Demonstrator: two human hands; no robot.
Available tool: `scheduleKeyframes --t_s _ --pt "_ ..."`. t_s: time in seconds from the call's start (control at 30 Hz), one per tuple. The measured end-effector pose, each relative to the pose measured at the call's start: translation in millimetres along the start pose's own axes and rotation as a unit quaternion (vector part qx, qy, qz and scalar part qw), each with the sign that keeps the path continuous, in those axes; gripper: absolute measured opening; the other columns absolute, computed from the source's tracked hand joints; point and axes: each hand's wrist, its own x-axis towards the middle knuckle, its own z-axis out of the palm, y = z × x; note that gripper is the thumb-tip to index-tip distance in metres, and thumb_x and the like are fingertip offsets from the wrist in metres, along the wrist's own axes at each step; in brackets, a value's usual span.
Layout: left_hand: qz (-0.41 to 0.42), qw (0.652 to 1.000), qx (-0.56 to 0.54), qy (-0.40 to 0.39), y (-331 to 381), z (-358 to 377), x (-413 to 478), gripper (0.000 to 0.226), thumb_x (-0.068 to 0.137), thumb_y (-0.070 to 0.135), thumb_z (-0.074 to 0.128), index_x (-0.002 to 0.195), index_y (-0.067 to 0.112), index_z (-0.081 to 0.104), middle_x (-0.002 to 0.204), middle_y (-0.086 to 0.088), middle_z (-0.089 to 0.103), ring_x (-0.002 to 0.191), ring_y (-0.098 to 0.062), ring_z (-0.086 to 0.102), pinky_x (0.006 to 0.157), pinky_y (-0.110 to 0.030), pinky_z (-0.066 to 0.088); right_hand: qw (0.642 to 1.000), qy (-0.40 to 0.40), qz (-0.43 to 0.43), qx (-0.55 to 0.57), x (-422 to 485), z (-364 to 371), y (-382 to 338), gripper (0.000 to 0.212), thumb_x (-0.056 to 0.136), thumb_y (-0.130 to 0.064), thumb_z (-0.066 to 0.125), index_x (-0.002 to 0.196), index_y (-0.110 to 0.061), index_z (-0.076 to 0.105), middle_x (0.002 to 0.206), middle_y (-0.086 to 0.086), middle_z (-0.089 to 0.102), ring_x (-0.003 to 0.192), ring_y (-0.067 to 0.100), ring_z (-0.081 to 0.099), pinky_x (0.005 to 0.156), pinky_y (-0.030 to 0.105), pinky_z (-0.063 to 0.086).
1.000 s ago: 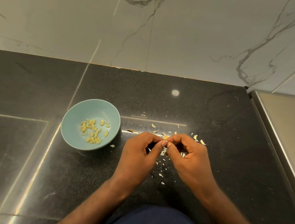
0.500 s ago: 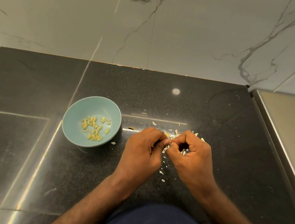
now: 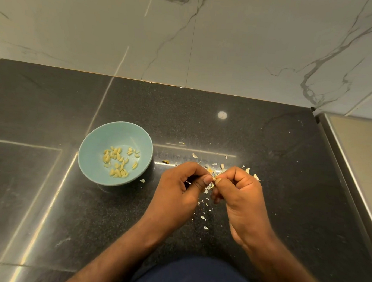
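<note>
Pinches seed between left hand and right hand fingertips just above table, right of bowl; probably light, slick, brittle-shelled, so best nipped at pointed tip by thumbnails.

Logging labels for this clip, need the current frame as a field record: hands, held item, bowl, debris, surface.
left hand: pinches seed at its fingertips
right hand: pinches the same seed from the other side
bowl: light blue, upright, left of both hands
pale seeds: small pile inside bowl
husk bits: scattered around the hands
counter: dark speckled stone
marble wall: behind counter
</note>
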Motion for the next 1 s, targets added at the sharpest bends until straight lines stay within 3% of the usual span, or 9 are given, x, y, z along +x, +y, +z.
scheduleKeyframes --t_s 0.07,0.23,0.4,0.47,0.57,0.77,0.83,0.93,1.0 --pt "-0.014 0.999 -0.032 -0.007 -2 0 1 0.013 0.093 0.01 0.067 0.084 0.018 0.07 0.072 0.012 0.067 0.069 -0.002 0.06 0.064 -0.019 0.049 0.999 -0.01 0.025 0.033 0 1 0 0.007 0.071 -0.011 0.062 0.064 -0.01 0.059 0.055 0.007 0.053 0.052 0.015 0.049 0.051 0.025 0.044" --pt "-0.038 0.997 -0.062 -0.005 -5 1 2 0.007 0.094 0.01 0.065 0.092 0.011 0.072 0.079 -0.002 0.071 0.074 -0.018 0.065 0.065 -0.027 0.053 0.988 -0.029 0.11 0.107 -1 2 -2 0.024 0.09 0.0 0.055 0.07 -0.012 0.06 0.057 0.002 0.053 0.053 0.012 0.049 0.049 0.021 0.042" --pt "-0.074 0.988 -0.133 0.004 -4 2 2 0.014 0.097 0.013 0.059 0.097 0.003 0.069 0.078 -0.009 0.071 0.069 -0.014 0.066 0.065 -0.029 0.056 0.981 -0.039 0.143 0.123 -2 8 -4 0.03 0.092 -0.003 0.052 0.067 -0.016 0.064 0.058 0.001 0.054 0.052 0.012 0.049 0.047 0.023 0.04" --pt "-0.085 0.986 -0.142 0.003 -5 3 1 0.017 0.098 0.016 0.058 0.099 0.003 0.069 0.078 -0.01 0.071 0.069 -0.017 0.066 0.066 -0.033 0.057 0.986 -0.049 0.124 0.097 -2 8 -5 0.025 0.089 -0.008 0.058 0.066 -0.017 0.063 0.058 0.001 0.054 0.053 0.013 0.049 0.048 0.024 0.041" --pt "-0.122 0.974 -0.192 0.004 -5 4 1 0.021 0.097 0.018 0.058 0.1 -0.001 0.068 0.078 -0.012 0.068 0.07 -0.018 0.062 0.062 -0.025 0.053 0.991 -0.073 0.088 0.068 -2 4 -6 0.013 0.077 -0.015 0.057 0.065 -0.015 0.063 0.059 0.006 0.055 0.054 0.015 0.05 0.05 0.026 0.043" --pt "-0.209 0.921 -0.328 0.015 -1 2 3 0.034 0.084 0.031 0.061 0.102 0.002 0.066 0.078 -0.003 0.066 0.067 -0.009 0.059 0.059 -0.019 0.049 0.997 -0.066 0.022 -0.019 -1 -4 -9 0.019 0.086 -0.016 0.056 0.07 -0.011 0.064 0.062 0.011 0.06 0.058 0.023 0.055 0.052 0.029 0.047" --pt "-0.213 0.92 -0.327 0.02 -1 3 4 0.027 0.09 0.028 0.059 0.099 0.005 0.066 0.076 -0.003 0.065 0.065 -0.01 0.058 0.057 -0.019 0.047 0.997 -0.041 0.004 -0.064 3 -10 -10 0.024 0.097 -0.017 0.061 0.074 -0.008 0.064 0.064 0.008 0.063 0.06 0.021 0.057 0.055 0.029 0.048" --pt "-0.206 0.935 -0.287 0.021 -3 4 3 0.024 0.101 0.023 0.051 0.097 0.005 0.066 0.074 -0.003 0.065 0.064 -0.01 0.057 0.056 -0.019 0.046 0.976 -0.049 -0.022 -0.21 8 -19 -15 0.006 0.091 -0.011 0.07 0.093 -0.017 0.068 0.082 -0.001 0.07 0.075 0.01 0.065 0.068 0.023 0.054" --pt "-0.192 0.947 -0.255 0.019 -4 4 3 0.026 0.102 0.022 0.049 0.096 0.003 0.066 0.072 -0.003 0.065 0.064 -0.011 0.057 0.055 -0.019 0.045 0.961 -0.052 -0.023 -0.27 9 -20 -15 0.025 0.088 -0.008 0.073 0.104 -0.026 0.066 0.095 -0.008 0.07 0.09 0.001 0.065 0.078 0.018 0.053"
